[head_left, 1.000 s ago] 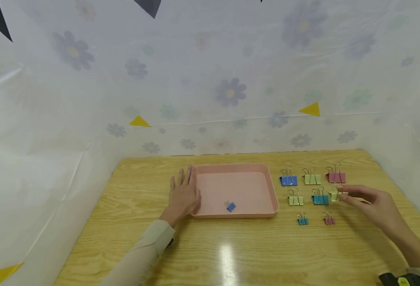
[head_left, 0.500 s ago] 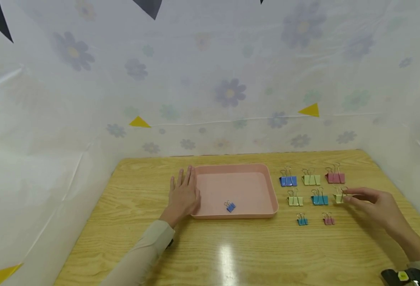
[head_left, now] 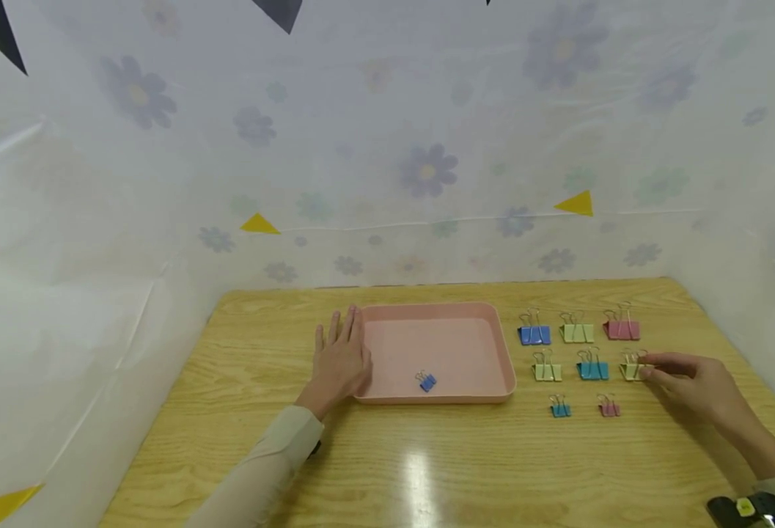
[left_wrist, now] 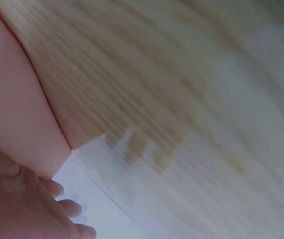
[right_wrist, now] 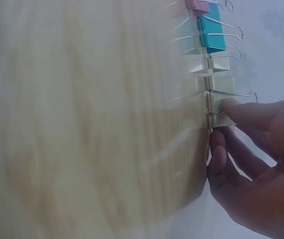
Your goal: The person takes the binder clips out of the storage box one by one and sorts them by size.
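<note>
My right hand [head_left: 697,385] pinches a pale yellow-green binder clip [head_left: 631,372] at the right end of the middle row. In the right wrist view the thumb lies against the clip's body [right_wrist: 222,84], which stands on the table with its wire handles up. My left hand [head_left: 339,363] lies with straight fingers along the left side of a pink tray [head_left: 436,400]. The left wrist view shows those fingers beside the tray's pink wall [left_wrist: 17,94]. Inside the tray, near its front, a small blue binder clip [head_left: 429,383] lies tilted.
Behind are a blue clip [head_left: 534,336], a yellow-green clip [head_left: 578,334] and a red-pink clip [head_left: 622,331]. The middle row also has a yellow-green clip [head_left: 548,372] and a teal one [head_left: 593,370]. Small teal [head_left: 561,411] and pink [head_left: 609,411] clips stand in front.
My right hand has shifted the pinched binder clip a little to the right and toward me, away from the teal clip. The left hand and tray stay put.
</note>
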Demonstrator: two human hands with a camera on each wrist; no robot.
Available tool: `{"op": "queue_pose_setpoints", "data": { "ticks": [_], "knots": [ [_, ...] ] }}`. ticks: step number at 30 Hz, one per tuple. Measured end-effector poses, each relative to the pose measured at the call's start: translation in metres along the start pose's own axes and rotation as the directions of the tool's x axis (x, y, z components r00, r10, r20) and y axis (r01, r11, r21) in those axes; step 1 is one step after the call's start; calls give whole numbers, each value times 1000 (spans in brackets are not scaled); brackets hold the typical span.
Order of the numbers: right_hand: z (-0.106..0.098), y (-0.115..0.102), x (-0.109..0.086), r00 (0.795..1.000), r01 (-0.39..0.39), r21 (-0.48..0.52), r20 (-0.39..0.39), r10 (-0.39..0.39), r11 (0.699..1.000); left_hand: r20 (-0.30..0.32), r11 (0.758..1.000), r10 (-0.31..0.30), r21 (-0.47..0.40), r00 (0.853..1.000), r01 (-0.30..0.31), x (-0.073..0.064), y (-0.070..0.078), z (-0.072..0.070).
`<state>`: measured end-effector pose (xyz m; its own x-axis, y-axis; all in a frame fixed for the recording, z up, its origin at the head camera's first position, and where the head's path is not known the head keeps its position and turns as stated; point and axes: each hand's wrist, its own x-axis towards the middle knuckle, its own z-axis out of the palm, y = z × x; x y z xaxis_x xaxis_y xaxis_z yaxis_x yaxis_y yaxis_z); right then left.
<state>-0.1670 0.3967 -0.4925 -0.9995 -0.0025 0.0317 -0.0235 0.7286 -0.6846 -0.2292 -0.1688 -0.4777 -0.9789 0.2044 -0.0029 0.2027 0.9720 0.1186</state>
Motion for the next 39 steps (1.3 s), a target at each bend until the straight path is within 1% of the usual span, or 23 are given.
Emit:
{"op": "queue_pose_setpoints", "data": {
  "ticks": [8,14,17,20,23,26,30,35,39],
  "knots": [
    [-1,0,1,1000,-10,-17,20,10,1000,5,1000,-1,13,1000,1,-1,1,-1],
    [0,4,-1,1000,-3,17,11,3,1000,11,1000,-3,22,1000,3,-1,0,-1],
    [0,5,-4,1000,-1,50,-29,2,999,9,1000,-5,10,1000,5,-1,1,-1],
    [-2,2,-7,995,23,100,-94,-14,995,3,1000,-3,-6,1000,3,-1,0,-2],
    [-4,-5,-8,985,66,138,-168,-43,988,3,1000,-2,-13,1000,2,-1,0,-2],
    [-5,-14,-8,975,114,163,-210,-78,980,5,1000,-7,-7,1000,7,-1,1,-2],
    [-1,-31,-8,971,160,183,-207,-121,970,2,1000,-8,-2,1000,8,-1,2,-4],
    [4,-51,-10,968,188,171,-196,-153,967,-7,1000,0,-22,1000,0,-1,3,-5],
    [9,-64,-8,968,210,193,-179,-176,958,-11,999,-1,-43,1000,0,-2,2,-6]
  ]
}}
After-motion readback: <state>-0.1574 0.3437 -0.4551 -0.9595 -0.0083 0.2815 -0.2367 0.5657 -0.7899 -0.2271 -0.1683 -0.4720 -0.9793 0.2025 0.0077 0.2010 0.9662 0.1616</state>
